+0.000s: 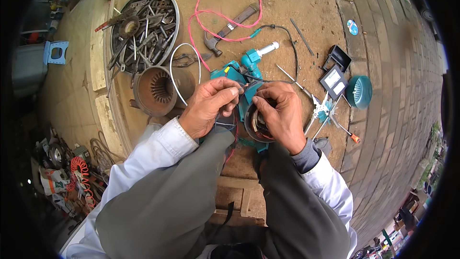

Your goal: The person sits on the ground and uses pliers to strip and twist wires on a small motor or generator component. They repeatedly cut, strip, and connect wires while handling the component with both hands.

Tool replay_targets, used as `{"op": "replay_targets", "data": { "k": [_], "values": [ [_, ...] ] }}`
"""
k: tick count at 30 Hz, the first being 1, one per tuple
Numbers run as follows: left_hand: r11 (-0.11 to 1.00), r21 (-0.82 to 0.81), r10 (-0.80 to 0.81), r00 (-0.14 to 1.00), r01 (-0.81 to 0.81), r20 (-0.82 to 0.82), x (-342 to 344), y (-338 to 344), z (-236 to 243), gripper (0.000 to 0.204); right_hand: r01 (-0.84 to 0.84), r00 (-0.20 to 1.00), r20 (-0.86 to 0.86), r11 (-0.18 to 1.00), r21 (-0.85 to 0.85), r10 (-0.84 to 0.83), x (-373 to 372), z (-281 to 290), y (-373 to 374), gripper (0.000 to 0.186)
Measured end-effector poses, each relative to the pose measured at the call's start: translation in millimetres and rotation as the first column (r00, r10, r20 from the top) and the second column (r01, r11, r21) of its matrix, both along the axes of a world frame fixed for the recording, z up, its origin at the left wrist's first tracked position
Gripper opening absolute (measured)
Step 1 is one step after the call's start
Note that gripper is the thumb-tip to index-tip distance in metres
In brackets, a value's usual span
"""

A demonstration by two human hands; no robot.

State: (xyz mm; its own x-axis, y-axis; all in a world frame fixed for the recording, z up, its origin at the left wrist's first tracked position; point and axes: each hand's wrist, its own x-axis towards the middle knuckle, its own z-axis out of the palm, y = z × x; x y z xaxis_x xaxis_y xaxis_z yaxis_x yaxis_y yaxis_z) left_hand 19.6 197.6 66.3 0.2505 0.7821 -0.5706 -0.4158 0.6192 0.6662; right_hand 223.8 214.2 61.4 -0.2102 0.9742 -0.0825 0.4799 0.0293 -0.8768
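Observation:
Between my knees stands a teal electric motor housing [247, 97] with copper windings [259, 123] inside its round opening. My left hand [211, 104] pinches a thin wire [246, 85] just above the housing, its fingertips pressed together. Close beside it, my right hand [281, 115] is closed over the right side of the opening, and its fingers hide what they pinch. A black cable [292, 43] curves round behind the right hand. Thin blue and red wires [235, 132] hang below my left hand. Beyond the housing sits a teal part with a silver-white shaft [267, 49].
Left: a metal basin [177, 24] of tools and a rusty stator [146, 93]. Ahead lie a hammer [230, 29] and a looped pink wire [197, 5]. Right: a black box [334, 82], teal vented cover [359, 92], white-smeared teal piece [324, 110] and orange-handled screwdriver [354, 138].

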Motion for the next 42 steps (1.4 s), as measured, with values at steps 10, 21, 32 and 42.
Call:
{"op": "replay_targets", "data": {
  "k": [10,21,32,42],
  "values": [
    [0.998,-0.057,-0.034,0.999,0.036,0.04,10,-7,-10,0.014,-0.04,0.999,0.032,0.995,0.094,0.037,3,-2,-4,0.011],
    [0.99,-0.139,-0.001,1.0,0.003,0.018,14,-13,-19,0.017,0.015,1.0,0.007,0.995,0.098,-0.016,2,-6,-7,0.009],
    [0.971,-0.24,0.03,0.994,-0.005,0.101,16,-13,-19,0.017,0.0,0.999,0.034,0.995,0.103,-0.003,1,-4,-6,0.008],
    [0.974,-0.228,0.014,0.995,0.009,0.099,17,-14,-20,0.017,0.029,1.0,0.006,0.989,0.148,-0.03,0,-8,-7,0.009]
  ]
}}
